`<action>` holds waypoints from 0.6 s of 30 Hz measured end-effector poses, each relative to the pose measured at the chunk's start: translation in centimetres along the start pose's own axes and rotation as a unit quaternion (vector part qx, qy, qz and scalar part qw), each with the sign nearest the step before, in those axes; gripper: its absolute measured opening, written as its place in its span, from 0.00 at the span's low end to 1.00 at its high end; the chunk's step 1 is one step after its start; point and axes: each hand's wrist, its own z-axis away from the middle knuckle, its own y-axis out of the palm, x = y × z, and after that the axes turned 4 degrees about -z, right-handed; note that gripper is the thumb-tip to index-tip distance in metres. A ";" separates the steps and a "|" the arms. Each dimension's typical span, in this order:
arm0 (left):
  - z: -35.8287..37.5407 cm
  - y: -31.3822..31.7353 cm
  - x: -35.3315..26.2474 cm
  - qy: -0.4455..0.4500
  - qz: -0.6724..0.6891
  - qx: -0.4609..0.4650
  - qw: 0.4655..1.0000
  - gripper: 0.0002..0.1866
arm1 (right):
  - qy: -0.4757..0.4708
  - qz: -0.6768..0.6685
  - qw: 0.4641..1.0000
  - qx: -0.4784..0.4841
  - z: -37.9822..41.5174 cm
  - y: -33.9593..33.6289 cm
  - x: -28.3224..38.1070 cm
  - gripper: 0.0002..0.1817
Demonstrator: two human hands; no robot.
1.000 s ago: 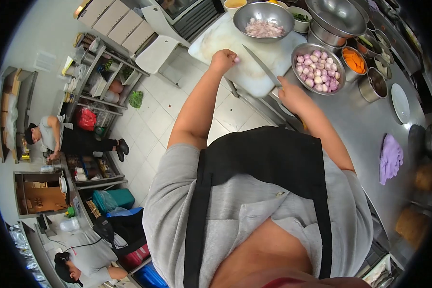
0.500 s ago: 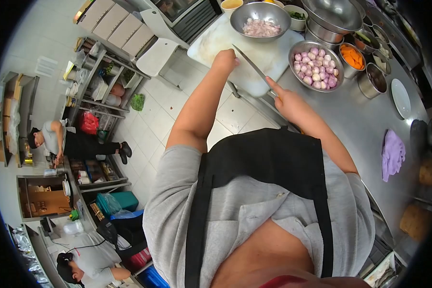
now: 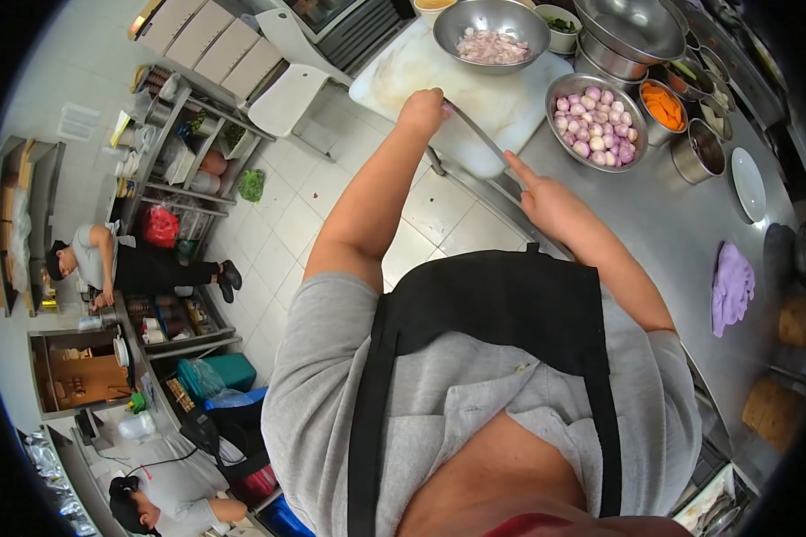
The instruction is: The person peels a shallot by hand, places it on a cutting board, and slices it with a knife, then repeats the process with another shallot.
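Note:
My right hand is closed round the handle of a kitchen knife, its index finger stretched along the blade. The blade slants toward my left hand, its tip at those fingertips. My left fingers are closed at the near left edge of the white cutting board; a small pinkish-purple bit, apparently a shallot, shows at their tips, mostly hidden. Beyond the knife, a steel bowl holds chopped shallots. To the right, another steel bowl is filled with whole peeled shallots.
Orange pieces fill a steel container beside a steel pot. A white oval plate and a purple cloth lie on the steel counter. Two people work at the left; a white chair stands behind the board.
The knife's tip has moved down and closer to my left fingertips, and my right hand is slightly lower and further right. The whole view has shifted a little.

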 end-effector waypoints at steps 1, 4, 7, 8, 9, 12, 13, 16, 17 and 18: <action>0.0 0.0 0.1 0.001 0.000 0.000 1.000 0.12 | 0.004 0.007 1.000 0.010 -0.4 0.0 0.0 0.36; -0.1 0.1 0.1 0.011 -0.018 0.009 1.000 0.14 | 0.009 0.009 1.000 0.012 -3.0 1.1 -0.6 0.36; 0.0 0.0 -0.1 0.000 0.027 0.000 1.000 0.14 | 0.011 0.016 1.000 0.012 -4.3 1.2 -0.4 0.37; 0.2 -0.2 -0.3 0.000 0.014 -0.005 1.000 0.13 | 0.012 0.025 0.999 0.017 -4.6 1.0 -0.1 0.37; 0.2 -0.2 -0.3 0.001 0.001 -0.009 1.000 0.13 | 0.010 0.025 1.000 0.014 -4.4 1.0 -0.1 0.37; -0.3 0.3 0.0 -0.001 -0.009 -0.011 1.000 0.13 | 0.019 0.017 0.999 0.029 -2.1 0.5 -0.4 0.37; -0.3 0.3 0.0 -0.003 -0.006 -0.011 1.000 0.13 | 0.002 0.007 1.000 0.015 -0.9 0.2 -0.2 0.37; -0.1 0.2 0.2 -0.011 0.004 -0.004 1.000 0.13 | -0.011 -0.001 1.000 0.010 0.4 -0.5 0.4 0.37; 0.0 0.1 0.2 0.004 -0.003 -0.007 1.000 0.12 | -0.007 0.003 1.000 0.014 0.5 -0.6 0.5 0.37; 0.0 0.0 0.1 0.019 -0.009 -0.009 1.000 0.12 | -0.007 0.002 1.000 0.014 -0.1 -0.2 0.2 0.37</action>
